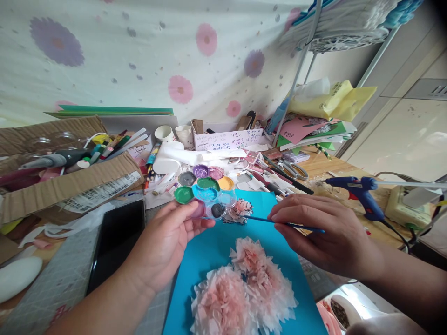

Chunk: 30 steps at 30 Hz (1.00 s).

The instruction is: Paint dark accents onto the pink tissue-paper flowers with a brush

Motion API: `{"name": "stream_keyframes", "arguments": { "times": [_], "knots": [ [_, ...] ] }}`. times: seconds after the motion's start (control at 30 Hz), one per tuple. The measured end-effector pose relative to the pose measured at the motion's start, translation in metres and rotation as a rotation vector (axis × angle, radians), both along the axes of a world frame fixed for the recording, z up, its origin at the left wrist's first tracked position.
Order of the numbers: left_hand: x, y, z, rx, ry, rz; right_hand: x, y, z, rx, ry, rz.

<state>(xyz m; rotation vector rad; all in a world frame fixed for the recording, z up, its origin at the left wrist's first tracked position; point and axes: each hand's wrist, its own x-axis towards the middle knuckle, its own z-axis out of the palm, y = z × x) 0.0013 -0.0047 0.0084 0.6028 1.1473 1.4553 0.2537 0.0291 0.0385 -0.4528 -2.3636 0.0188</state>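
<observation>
My left hand (166, 242) is closed round the near edge of a round paint palette (206, 190) with several wells of green, blue, purple, pink, yellow and grey paint, held above the table. My right hand (319, 230) pinches a thin blue paintbrush (279, 223) whose tip points left toward the palette and a small dark-edged paper flower (238, 210). Below both hands lies a blue paper sheet (209, 253) carrying two large pink tissue-paper flowers (244, 291).
A black phone (117, 239) lies left of the blue sheet. A cardboard box of pens and markers (70, 174) stands at the left. Scissors (291, 168) and a blue glue gun (359, 190) lie at the right. Paper cups (174, 134), papers and a metal rack stand behind.
</observation>
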Motion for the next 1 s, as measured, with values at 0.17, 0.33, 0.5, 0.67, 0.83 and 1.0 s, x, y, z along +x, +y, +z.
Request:
{"name": "stream_keyframes", "arguments": {
  "times": [0.17, 0.33, 0.5, 0.67, 0.83, 1.0],
  "knots": [
    [0.000, -0.001, 0.000, 0.001, -0.005, 0.004, 0.000, 0.002, -0.002, 0.002, 0.002, -0.018],
    [0.000, -0.001, 0.000, -0.004, 0.001, 0.005, 0.001, 0.002, 0.000, -0.020, -0.003, 0.000],
    [0.000, 0.000, 0.002, -0.005, -0.005, 0.005, 0.006, 0.001, 0.006, -0.070, 0.061, -0.014],
    [0.000, 0.000, 0.004, 0.004, -0.007, -0.001, 0.018, 0.005, 0.007, -0.167, 0.160, -0.172],
    [-0.002, 0.000, 0.003, -0.016, 0.001, 0.012, 0.025, 0.013, 0.002, -0.374, 0.282, -0.263],
    [-0.003, 0.002, 0.002, -0.071, 0.004, 0.053, 0.023, 0.020, -0.004, -0.469, 0.341, -0.232]
  ]
}}
